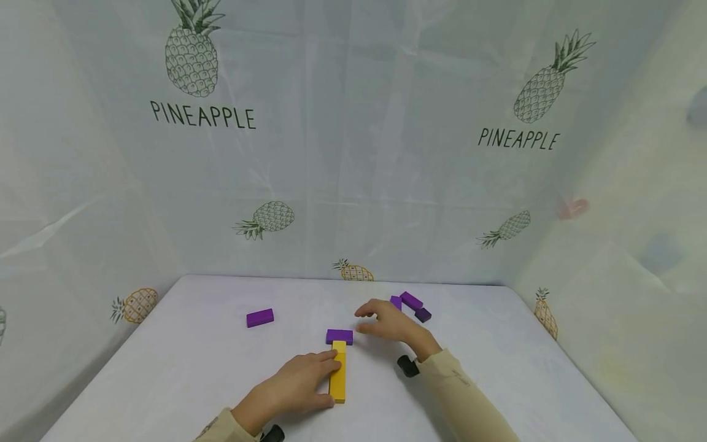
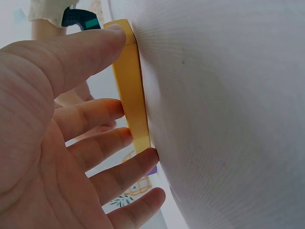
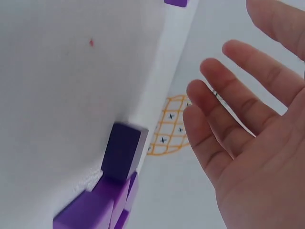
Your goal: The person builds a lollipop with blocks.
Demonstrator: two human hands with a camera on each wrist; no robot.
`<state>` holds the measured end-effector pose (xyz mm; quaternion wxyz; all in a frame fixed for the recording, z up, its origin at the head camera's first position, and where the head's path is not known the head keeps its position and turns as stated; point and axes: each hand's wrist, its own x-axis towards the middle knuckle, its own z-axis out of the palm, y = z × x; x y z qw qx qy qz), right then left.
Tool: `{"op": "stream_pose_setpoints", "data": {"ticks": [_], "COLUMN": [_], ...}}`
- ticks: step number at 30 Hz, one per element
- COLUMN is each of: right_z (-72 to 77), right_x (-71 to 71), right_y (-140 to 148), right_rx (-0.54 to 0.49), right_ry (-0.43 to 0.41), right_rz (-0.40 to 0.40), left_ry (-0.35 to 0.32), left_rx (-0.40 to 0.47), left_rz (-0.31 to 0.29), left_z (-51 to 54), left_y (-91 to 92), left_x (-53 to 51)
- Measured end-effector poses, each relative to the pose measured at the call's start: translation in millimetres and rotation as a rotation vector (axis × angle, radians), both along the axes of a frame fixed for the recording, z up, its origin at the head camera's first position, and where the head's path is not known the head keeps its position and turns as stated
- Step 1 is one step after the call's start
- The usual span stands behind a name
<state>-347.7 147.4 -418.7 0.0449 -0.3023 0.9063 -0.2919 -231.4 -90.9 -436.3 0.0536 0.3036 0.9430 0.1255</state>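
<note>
A row of yellow blocks (image 1: 337, 380) lies on the table, running toward the front edge; its far end meets a purple block (image 1: 339, 336) laid crosswise. My left hand (image 1: 298, 383) touches the row's left side with its thumb and fingertips; in the left wrist view the fingers of that hand (image 2: 81, 124) are spread along the yellow blocks (image 2: 129, 81). Above the table, right of the crosswise block, my right hand (image 1: 386, 320) holds nothing, its fingers loosely bent. The right wrist view has this hand (image 3: 252, 109) beside a dark purple block (image 3: 124, 151).
Behind the right hand lie a purple block (image 1: 411, 300), a dark purple block (image 1: 423, 315) and a partly hidden purple block (image 1: 396, 302). Another purple block (image 1: 260, 317) lies at the back left. A pineapple-printed curtain (image 1: 353, 153) hangs around the white table (image 1: 182, 344).
</note>
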Motion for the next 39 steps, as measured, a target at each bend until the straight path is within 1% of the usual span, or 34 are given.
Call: {"op": "stream_pose_setpoints", "data": {"ticks": [6,10,16,19,24,29,33,39], "right_z": [2.4,3.5,1.8,0.3,-7.8,-13.6,-15.2,-13.9], "right_x": [5.5,9.6,6.6,3.9,0.0,-2.2,-3.3,-5.0], "right_y": [15,24,36,42,49,49,47,42], "right_rx": [0.004,0.009,0.059,0.074,0.101,0.134,0.163,0.164], "right_ry": [0.115,0.160,0.224,0.233,0.226,0.225,0.229,0.235], "right_rz": [-0.012,-0.027,-0.061,-0.066,-0.091,-0.107,-0.125,-0.112], "left_ry": [0.003,0.007,0.007,0.001,-0.006,-0.005,-0.011,-0.006], "left_rx": [-0.010,-0.019,-0.018,-0.020,-0.017,-0.012,-0.009,-0.014], "left_rz": [0.006,0.007,0.001,0.004,0.008,0.009,0.010,0.014], "left_z": [-0.7,-0.6,0.5,-0.6,-2.6,-3.1,-2.7,-2.1], "left_y": [0.9,1.1,0.0,0.1,0.7,0.7,0.9,1.2], "left_x": [-0.5,0.0,0.7,-0.1,-0.4,0.4,0.5,1.3]}}
